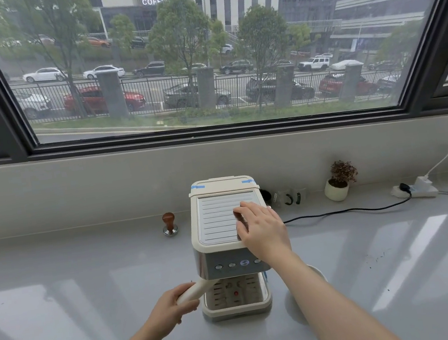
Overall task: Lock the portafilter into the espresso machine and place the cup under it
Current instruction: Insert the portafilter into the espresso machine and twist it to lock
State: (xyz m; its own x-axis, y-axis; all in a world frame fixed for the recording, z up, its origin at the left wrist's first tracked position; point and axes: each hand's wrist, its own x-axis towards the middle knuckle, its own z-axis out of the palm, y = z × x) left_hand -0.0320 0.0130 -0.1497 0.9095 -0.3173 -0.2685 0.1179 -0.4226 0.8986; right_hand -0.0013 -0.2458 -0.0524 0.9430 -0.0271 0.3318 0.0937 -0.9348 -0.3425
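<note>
1. Left hand closed round portafilter handle; handle juts out front-left from under espresso machine.
2. Right hand flat, fingers open, on machine top, gripping nothing.
3. Cup mostly hidden behind right forearm, just right of machine.

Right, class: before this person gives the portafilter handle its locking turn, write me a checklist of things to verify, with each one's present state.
1. Left hand gripping the cream portafilter handle: ok.
2. Right hand flat on top of the cream espresso machine, steadying it: ok.
3. Portafilter head seated in the group head: cannot tell, hidden under the machine's front.
4. Slotted drip tray free for the cup: ok.
5. White cup under the spout: not ok, it sits right of the machine, mostly behind the right forearm.
6. Power on: ok, one front button glows blue.
</note>
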